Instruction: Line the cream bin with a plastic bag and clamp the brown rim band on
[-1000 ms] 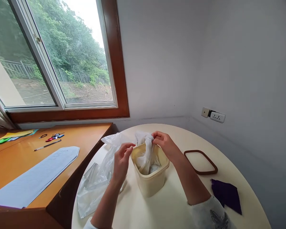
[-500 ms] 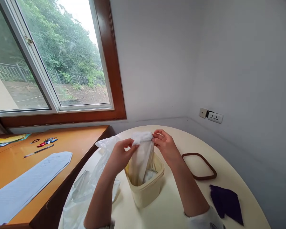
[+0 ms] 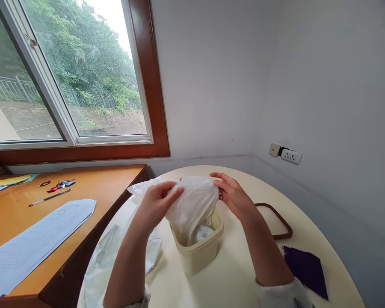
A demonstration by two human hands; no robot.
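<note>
A thin white plastic bag [image 3: 194,201] hangs between my two hands, its lower part inside a cream plastic bin [image 3: 199,252]. My left hand [image 3: 158,203] pinches the bag's upper edge on the left with thumb and fingers. On the opposite side my right hand [image 3: 232,194] grips the right edge, its fingertips partly hidden behind the plastic. Some crumpled clear-white plastic [image 3: 204,233] shows within the bin. Another translucent bag [image 3: 107,261] lies spread on the round table, left of the bin and partly under my left arm.
On the round table [image 3: 240,278] a brown rounded frame [image 3: 285,229] and a dark purple cloth [image 3: 306,269] lie to the right. The wooden desk [image 3: 109,184] at left bears papers [image 3: 48,239], a pen [image 3: 49,198] and keys [image 3: 64,184]. Walls stand behind and right.
My hands have moved apart, the right one shifting rightward, and the top of the white bag is spread wider between them. The view has shifted slightly.
</note>
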